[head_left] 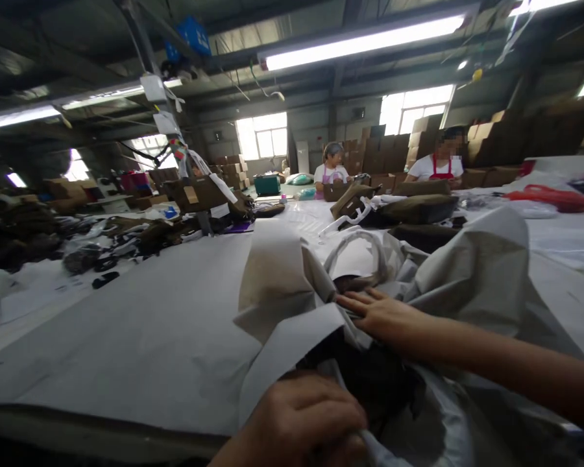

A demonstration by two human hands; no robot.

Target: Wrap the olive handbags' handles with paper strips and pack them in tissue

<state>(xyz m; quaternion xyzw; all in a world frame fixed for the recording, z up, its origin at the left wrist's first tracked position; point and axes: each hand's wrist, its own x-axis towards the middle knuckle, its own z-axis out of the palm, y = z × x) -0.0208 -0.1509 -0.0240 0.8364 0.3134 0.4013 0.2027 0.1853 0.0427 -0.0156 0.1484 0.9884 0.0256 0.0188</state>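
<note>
A large light grey fabric bag (472, 279) lies crumpled in front of me, its dark opening facing me. At the near edge of that opening, my left hand (311, 415) is closed around the fabric, with its fingertips partly hidden. My right hand (387, 319) lies on the folds above the opening, fingers stretched out and pressing the cloth. Just beyond its fingers a looped strap (377, 250) stands up from the bag. To the left of the hands rises a stiff grey-white flap (275, 272) of the material.
Pale sheeting covers the worktable (141, 337). Piled dark straps and bags (121, 240) lie at the far left. Brown bags (418, 207) and a red plastic bundle (555, 196) lie across the table. Two people (328, 175) work on the far side, with stacked cartons behind.
</note>
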